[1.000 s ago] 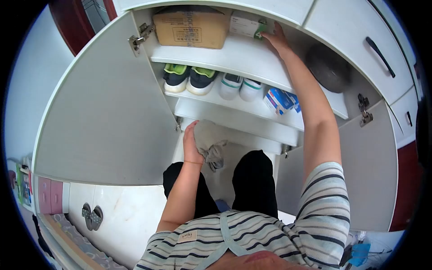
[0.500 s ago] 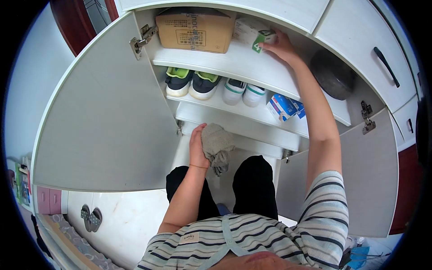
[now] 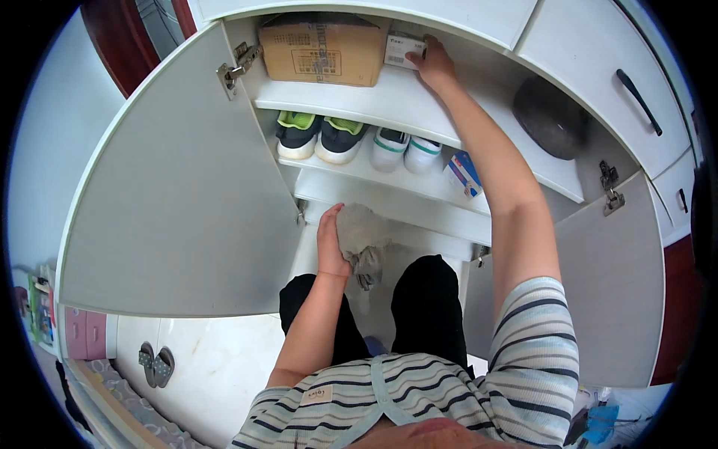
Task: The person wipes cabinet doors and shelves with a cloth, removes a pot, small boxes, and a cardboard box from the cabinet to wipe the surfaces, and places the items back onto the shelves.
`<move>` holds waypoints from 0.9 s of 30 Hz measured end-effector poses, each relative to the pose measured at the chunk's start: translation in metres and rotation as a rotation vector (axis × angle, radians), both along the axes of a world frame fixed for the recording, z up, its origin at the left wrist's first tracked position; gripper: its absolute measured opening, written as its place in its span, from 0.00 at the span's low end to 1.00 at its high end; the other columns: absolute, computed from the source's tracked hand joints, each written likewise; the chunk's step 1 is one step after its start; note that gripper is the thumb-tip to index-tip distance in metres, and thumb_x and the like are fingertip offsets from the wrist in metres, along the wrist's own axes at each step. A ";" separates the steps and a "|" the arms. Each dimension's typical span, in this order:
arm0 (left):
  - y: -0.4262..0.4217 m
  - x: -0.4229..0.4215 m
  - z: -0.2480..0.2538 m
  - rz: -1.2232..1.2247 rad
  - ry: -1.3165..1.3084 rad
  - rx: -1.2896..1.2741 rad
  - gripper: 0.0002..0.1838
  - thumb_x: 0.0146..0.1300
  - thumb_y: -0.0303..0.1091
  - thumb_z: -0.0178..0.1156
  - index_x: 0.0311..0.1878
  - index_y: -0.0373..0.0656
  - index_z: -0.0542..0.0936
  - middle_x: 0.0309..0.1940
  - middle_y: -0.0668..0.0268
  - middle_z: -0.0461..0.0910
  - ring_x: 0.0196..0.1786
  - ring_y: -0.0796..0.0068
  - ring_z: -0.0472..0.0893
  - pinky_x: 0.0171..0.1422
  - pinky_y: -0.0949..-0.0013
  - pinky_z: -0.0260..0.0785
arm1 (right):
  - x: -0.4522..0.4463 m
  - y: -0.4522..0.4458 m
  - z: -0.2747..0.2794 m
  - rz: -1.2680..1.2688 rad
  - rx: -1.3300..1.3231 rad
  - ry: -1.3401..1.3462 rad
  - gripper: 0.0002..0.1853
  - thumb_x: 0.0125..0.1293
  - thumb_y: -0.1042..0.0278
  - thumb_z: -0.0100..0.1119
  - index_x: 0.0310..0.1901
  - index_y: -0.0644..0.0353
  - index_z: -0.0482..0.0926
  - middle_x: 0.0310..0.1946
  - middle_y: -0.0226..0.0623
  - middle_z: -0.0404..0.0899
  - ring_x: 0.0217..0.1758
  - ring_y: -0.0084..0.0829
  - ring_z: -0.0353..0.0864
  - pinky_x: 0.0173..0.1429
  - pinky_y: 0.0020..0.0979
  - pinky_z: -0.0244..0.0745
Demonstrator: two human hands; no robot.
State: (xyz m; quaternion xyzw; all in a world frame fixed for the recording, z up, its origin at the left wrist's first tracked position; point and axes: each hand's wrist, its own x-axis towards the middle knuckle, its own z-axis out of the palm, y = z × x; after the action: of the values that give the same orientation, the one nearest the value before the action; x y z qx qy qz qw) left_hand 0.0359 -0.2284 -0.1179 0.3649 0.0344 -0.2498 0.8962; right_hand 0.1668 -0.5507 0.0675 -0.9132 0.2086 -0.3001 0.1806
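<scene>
My left hand (image 3: 333, 243) is closed around a crumpled grey cloth (image 3: 362, 232), held over my knees in front of the lower shelves. Up on the top shelf (image 3: 329, 96), my right hand (image 3: 435, 63) grips the right end of a small white box (image 3: 400, 51), thumb on its front and fingers over the far side. That box sits just right of a brown cardboard box (image 3: 321, 51) closed with printed tape. Part of the white box is hidden by my fingers.
Dark sneakers (image 3: 318, 138) with green lining, white shoes (image 3: 406, 152) and a blue-and-white box (image 3: 464, 176) stand on the shelf below. A dark round bowl-like object (image 3: 550, 120) lies at the upper right. Open doors flank me, left (image 3: 172, 194) and right (image 3: 598, 292).
My right hand has moved left along the top shelf with the white box, now close to the cardboard box. The box has turned and its green end is out of sight.
</scene>
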 end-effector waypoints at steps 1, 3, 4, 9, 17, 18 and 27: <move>0.000 0.000 0.000 -0.005 -0.005 0.006 0.16 0.68 0.38 0.47 0.53 0.40 0.72 0.48 0.61 0.75 0.52 0.68 0.74 0.57 0.66 0.67 | 0.000 -0.007 -0.008 0.039 -0.065 -0.060 0.37 0.56 0.54 0.62 0.63 0.65 0.62 0.53 0.51 0.72 0.55 0.45 0.73 0.59 0.37 0.68; -0.001 0.000 0.003 -0.005 -0.007 0.025 0.16 0.68 0.38 0.47 0.54 0.40 0.72 0.49 0.61 0.74 0.52 0.68 0.74 0.58 0.66 0.67 | -0.014 -0.006 -0.014 0.070 -0.125 -0.114 0.36 0.56 0.56 0.63 0.62 0.66 0.62 0.48 0.50 0.76 0.50 0.42 0.77 0.54 0.35 0.71; 0.000 0.000 0.004 -0.002 -0.011 0.046 0.17 0.68 0.38 0.46 0.54 0.39 0.72 0.49 0.61 0.74 0.52 0.68 0.74 0.58 0.65 0.67 | -0.043 0.014 -0.005 0.089 -0.179 -0.268 0.34 0.57 0.59 0.63 0.62 0.64 0.63 0.47 0.48 0.76 0.49 0.41 0.77 0.54 0.35 0.71; 0.001 0.010 -0.019 -0.005 0.000 -0.025 0.17 0.67 0.39 0.45 0.52 0.39 0.72 0.48 0.59 0.77 0.51 0.63 0.76 0.57 0.61 0.68 | -0.229 0.089 -0.026 0.209 -0.401 -0.454 0.27 0.57 0.71 0.61 0.58 0.63 0.65 0.47 0.45 0.74 0.45 0.44 0.75 0.53 0.37 0.70; -0.001 0.003 -0.016 -0.033 -0.063 -0.013 0.16 0.67 0.36 0.45 0.52 0.38 0.72 0.48 0.60 0.75 0.51 0.66 0.76 0.56 0.64 0.69 | -0.320 0.048 -0.166 -0.192 -0.022 -0.152 0.45 0.49 0.61 0.71 0.65 0.66 0.56 0.61 0.52 0.61 0.64 0.47 0.62 0.66 0.41 0.59; -0.001 0.003 -0.016 -0.038 -0.048 -0.012 0.16 0.67 0.35 0.45 0.52 0.37 0.72 0.48 0.60 0.75 0.51 0.66 0.76 0.56 0.64 0.70 | -0.314 0.042 -0.164 -0.199 -0.020 -0.158 0.45 0.49 0.61 0.71 0.65 0.66 0.56 0.61 0.52 0.61 0.64 0.47 0.62 0.66 0.41 0.59; -0.003 0.017 -0.038 -0.077 -0.010 -0.044 0.16 0.66 0.36 0.47 0.52 0.38 0.72 0.47 0.60 0.75 0.50 0.65 0.76 0.56 0.63 0.69 | -0.258 0.013 -0.166 -0.211 0.115 -0.367 0.59 0.38 0.52 0.77 0.66 0.72 0.50 0.64 0.60 0.55 0.68 0.52 0.55 0.71 0.41 0.52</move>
State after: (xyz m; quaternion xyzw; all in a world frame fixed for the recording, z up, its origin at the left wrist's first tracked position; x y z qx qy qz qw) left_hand 0.0526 -0.2312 -0.1562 0.3476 0.0105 -0.2829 0.8939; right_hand -0.0912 -0.5377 -0.0988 -0.8044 0.2837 -0.4660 0.2350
